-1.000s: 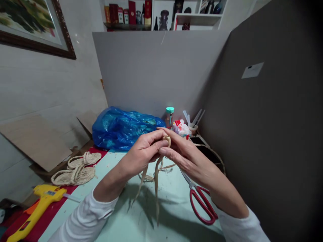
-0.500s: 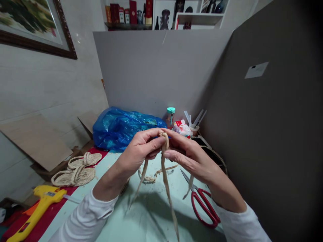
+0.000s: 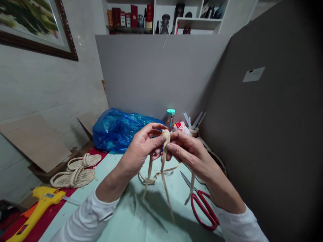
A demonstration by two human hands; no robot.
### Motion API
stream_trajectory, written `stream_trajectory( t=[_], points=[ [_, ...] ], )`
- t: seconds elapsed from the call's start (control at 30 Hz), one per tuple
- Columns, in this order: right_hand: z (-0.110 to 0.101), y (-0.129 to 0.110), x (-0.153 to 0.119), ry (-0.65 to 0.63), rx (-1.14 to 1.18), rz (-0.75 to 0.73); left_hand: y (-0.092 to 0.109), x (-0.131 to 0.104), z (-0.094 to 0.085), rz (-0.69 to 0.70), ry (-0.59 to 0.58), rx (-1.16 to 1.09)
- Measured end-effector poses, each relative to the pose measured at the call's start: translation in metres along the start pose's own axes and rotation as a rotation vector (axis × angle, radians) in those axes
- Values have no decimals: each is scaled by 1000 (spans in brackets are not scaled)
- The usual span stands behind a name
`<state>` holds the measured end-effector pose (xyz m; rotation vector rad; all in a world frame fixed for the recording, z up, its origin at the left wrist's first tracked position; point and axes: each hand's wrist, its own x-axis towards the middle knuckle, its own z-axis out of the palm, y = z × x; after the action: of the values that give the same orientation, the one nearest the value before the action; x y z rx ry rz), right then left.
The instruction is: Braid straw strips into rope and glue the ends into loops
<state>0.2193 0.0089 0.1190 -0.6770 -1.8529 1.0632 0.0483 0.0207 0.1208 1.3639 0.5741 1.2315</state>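
A pale tan fibre strip (image 3: 166,137) is bunched or folded at its top between my two hands, with long tails hanging over the table. My left hand (image 3: 148,143) pinches the bunched part from the left with thumb and fingers. From the right, my right hand (image 3: 185,149) pinches the same strip just below the fold. Another strand hangs below my right hand. Red-handled scissors (image 3: 205,208) lie partly open on the table below my right wrist. Behind the hanging tails lies a loose loop of fibre (image 3: 148,181).
A blue plastic bag (image 3: 121,129) lies at the back. Coiled cord bundles (image 3: 75,174) and a yellow glue gun (image 3: 42,201) are on the left. A teal-lidded jar (image 3: 170,117) and a cup of glue sticks (image 3: 193,129) stand behind my right hand.
The fingers of both hands have shifted on the fibre, and more of its bunched top shows. The hanging tails have swung, the left one to the right. The view has tilted slightly.
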Motion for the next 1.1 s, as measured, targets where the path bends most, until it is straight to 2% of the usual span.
stream_trajectory(
  t=[0.07, 0.17, 0.3, 0.4, 0.5, 0.63, 0.73, 0.9, 0.97, 1.1],
  points=[
    [1, 2, 0, 18, -32, -5, -2, 2, -1, -19, 3, 42],
    [1, 3, 0, 138, -154, -44, -3, 3, -2, -18, 8, 155],
    [1, 5, 2, 260, -244, -33, -2, 2, -2, 48, -39, 366],
    [1, 7, 5, 247, -171, -46, -1, -1, 1, 139, -59, 510],
    [-1, 9, 4, 178, -110, -45, -1, -4, 2, 194, -31, 625],
    [-7, 7, -1, 99, -220, -33, -2, -5, -1, 217, 16, 762],
    [-10, 3, -4, 102, -346, -21, -2, -5, -2, 221, 51, 844],
    [-5, -1, -3, 118, -378, -31, -1, -5, 0, 246, 46, 889],
    [-2, -2, -1, 129, -371, -40, 0, -5, 1, 241, 48, 880],
    [6, -3, 4, 228, -243, -87, 1, -5, 1, 209, 11, 790]
  ],
)
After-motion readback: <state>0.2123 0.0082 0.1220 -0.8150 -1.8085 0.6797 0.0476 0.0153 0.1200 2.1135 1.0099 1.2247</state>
